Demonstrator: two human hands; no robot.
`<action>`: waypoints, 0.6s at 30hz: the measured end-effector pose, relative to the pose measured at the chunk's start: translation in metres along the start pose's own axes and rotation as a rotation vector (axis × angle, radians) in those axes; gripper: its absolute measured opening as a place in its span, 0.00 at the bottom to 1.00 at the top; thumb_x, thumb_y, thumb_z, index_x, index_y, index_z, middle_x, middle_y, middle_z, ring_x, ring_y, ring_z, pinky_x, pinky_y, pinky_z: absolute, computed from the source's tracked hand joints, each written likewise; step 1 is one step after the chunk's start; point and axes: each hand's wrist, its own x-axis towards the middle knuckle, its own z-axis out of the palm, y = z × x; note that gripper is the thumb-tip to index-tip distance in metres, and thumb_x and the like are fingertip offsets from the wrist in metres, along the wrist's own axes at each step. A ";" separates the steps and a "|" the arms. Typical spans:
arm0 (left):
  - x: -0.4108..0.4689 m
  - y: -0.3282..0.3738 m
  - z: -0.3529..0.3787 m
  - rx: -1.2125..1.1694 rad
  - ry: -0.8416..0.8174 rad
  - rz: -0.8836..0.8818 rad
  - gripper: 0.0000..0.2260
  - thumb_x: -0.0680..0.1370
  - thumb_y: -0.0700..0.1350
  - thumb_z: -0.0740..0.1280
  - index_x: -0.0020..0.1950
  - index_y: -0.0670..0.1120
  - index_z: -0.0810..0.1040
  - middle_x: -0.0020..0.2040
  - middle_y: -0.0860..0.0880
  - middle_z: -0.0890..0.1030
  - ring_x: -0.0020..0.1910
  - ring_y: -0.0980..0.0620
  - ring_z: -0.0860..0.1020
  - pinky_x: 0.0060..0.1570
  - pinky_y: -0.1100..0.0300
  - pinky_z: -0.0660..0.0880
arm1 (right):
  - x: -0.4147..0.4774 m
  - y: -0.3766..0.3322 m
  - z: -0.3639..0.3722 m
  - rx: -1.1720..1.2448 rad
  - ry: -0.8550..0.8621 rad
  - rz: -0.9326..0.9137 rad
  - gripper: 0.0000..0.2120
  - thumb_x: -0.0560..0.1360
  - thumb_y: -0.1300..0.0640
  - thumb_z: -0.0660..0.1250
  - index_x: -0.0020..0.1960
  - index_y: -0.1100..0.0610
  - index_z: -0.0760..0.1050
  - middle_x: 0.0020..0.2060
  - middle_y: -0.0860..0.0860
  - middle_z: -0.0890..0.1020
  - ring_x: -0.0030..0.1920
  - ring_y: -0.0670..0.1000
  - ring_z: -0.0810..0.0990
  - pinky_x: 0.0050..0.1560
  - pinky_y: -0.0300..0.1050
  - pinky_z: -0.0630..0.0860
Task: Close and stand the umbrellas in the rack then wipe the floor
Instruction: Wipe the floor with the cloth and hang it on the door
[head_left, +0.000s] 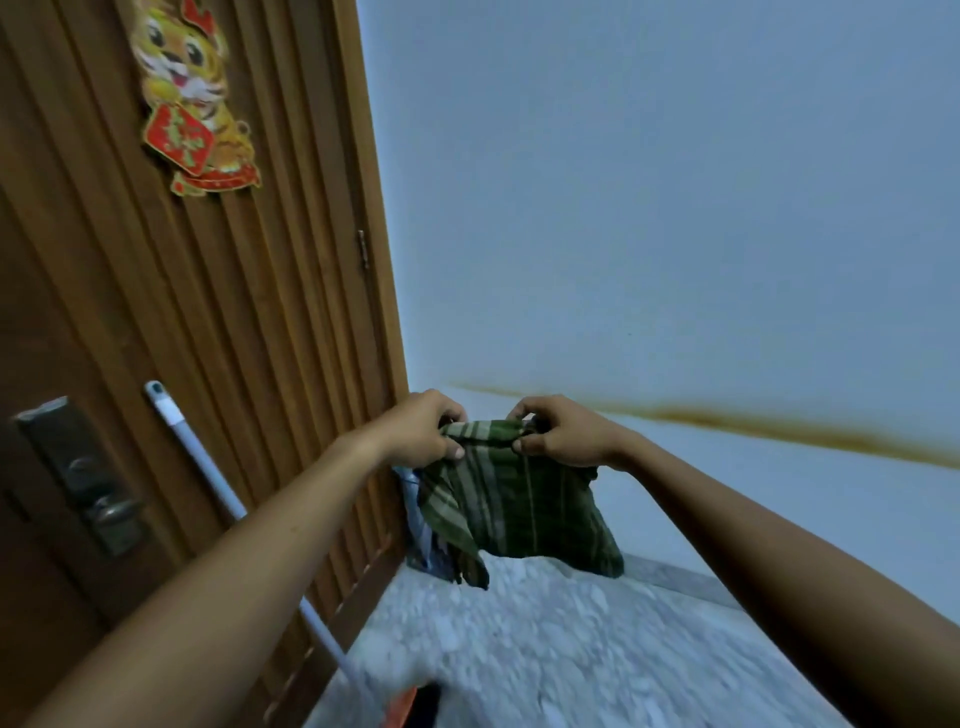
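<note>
A green striped cloth (524, 499) hangs in the air in front of me, held by its top edge. My left hand (421, 431) pinches its left corner and my right hand (558, 431) pinches its right corner. The cloth hangs down over the speckled grey floor (545, 639). Behind the cloth's left edge, in the corner by the door, a bit of blue and white fabric (418, 525) shows; I cannot tell what it is. No rack is visible.
A brown wooden door (218, 312) with a metal lock and handle (98, 499) fills the left. A white pole (208, 467) leans against it. A pale wall (649, 208) with a brown stain rises behind. Something orange and black (415, 706) lies at the bottom edge.
</note>
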 end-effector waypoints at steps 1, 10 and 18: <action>0.008 0.007 0.011 0.011 -0.008 0.001 0.07 0.73 0.43 0.75 0.39 0.51 0.79 0.41 0.50 0.83 0.43 0.52 0.80 0.41 0.57 0.74 | -0.006 0.016 -0.007 -0.021 -0.002 0.020 0.06 0.76 0.58 0.72 0.53 0.53 0.79 0.44 0.54 0.85 0.41 0.50 0.81 0.47 0.48 0.79; 0.085 0.033 0.091 0.030 -0.204 0.049 0.14 0.71 0.40 0.75 0.31 0.50 0.74 0.33 0.50 0.76 0.36 0.51 0.74 0.35 0.58 0.68 | -0.018 0.129 -0.013 -0.263 -0.096 0.170 0.09 0.81 0.61 0.61 0.49 0.51 0.79 0.38 0.46 0.78 0.43 0.52 0.77 0.43 0.43 0.69; 0.152 -0.040 0.178 -0.088 -0.383 -0.004 0.09 0.68 0.33 0.62 0.32 0.46 0.70 0.31 0.47 0.71 0.34 0.48 0.70 0.33 0.56 0.63 | 0.030 0.210 0.031 -0.222 -0.187 0.388 0.19 0.70 0.71 0.58 0.45 0.50 0.79 0.42 0.51 0.81 0.46 0.55 0.80 0.44 0.47 0.76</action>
